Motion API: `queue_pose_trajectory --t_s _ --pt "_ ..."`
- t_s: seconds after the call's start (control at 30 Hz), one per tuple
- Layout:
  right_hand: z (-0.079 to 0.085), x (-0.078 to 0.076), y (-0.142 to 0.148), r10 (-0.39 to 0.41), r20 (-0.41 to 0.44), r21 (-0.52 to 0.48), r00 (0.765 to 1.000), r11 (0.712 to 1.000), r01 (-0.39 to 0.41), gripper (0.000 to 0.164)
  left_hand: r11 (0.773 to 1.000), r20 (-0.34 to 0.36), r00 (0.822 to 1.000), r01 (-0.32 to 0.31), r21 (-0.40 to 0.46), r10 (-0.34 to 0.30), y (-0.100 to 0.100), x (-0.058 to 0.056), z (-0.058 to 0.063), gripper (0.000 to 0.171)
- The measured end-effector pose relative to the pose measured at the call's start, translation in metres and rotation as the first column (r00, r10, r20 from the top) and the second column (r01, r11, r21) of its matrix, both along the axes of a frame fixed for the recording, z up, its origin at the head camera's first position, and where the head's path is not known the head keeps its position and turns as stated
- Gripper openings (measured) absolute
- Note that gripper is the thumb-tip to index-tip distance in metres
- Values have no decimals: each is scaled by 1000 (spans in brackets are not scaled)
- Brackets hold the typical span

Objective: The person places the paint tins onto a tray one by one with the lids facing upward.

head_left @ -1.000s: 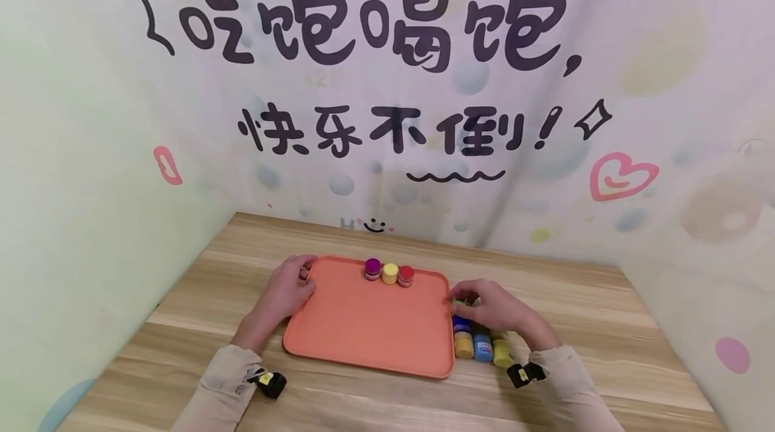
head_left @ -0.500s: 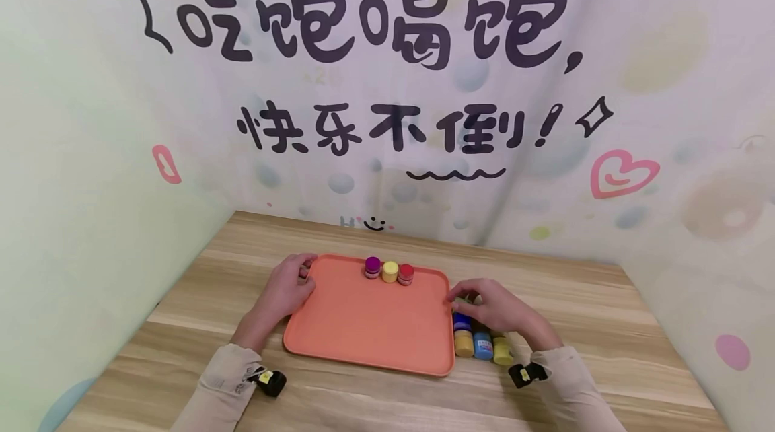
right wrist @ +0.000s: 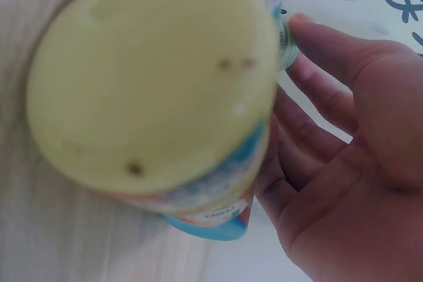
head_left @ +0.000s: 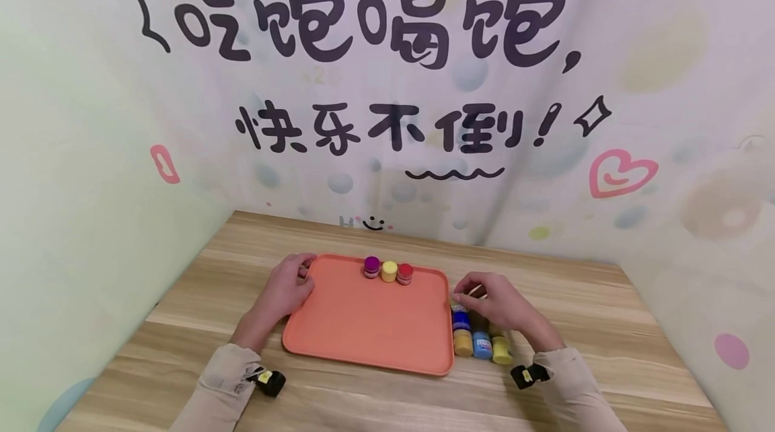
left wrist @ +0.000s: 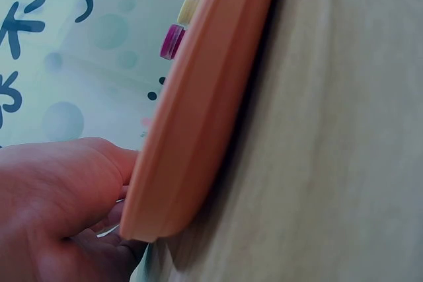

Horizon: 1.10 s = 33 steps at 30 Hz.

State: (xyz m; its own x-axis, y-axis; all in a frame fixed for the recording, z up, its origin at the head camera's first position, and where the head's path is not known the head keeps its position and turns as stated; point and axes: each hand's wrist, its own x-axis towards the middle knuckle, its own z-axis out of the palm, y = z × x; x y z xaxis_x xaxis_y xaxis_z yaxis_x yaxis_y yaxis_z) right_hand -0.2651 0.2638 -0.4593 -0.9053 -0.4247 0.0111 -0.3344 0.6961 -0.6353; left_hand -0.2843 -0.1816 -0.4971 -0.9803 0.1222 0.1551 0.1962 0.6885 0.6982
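Looks like a small makeshift booth/rec. corner; can't tell if in a home, office etc. Wood-grain table (head_left: 339, 398), far edge vs. printed fabric backdrop (head_left: 387, 90) w/ folds, big Chinese lettering (head_left: 396, 129), pink heart (head_left: 623, 174), smiley (head_left: 375, 225) & pastel dots. Mostly plain pale-green wall covering (head_left: 91, 183) runs along table's L edge; spotted pale covering (head_left: 696, 270) along R edge. Blk wrist cams (head_left: 270, 381) = recording setup.

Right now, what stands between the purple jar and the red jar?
A yellow jar stands between the purple jar and red jar, in the head and left wrist views.
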Motion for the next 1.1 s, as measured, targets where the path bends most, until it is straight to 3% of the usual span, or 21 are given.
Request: queue_pose_trajectory --t_s 0.17,0.5,0.87,1.1 --pt "0 0 -1 -23 7 7 1000 1000 23 12 1000 -3 1000 -3 -6 3 0 0 1 48" --pt "2 3 -5 7 38 22 999 1000 -8 23 1000 -17 1000 -4 -7 4 0 2 2 48" --pt "2 1 -3 -83 23 -11 996 996 83 29 1000 -15 1000 -2 -2 2 0 2 1 48" --pt "6 2 -8 -102 -15 -46 995 994 101 37 1000 -14 1000 0 -5 0 0 1 1 47"
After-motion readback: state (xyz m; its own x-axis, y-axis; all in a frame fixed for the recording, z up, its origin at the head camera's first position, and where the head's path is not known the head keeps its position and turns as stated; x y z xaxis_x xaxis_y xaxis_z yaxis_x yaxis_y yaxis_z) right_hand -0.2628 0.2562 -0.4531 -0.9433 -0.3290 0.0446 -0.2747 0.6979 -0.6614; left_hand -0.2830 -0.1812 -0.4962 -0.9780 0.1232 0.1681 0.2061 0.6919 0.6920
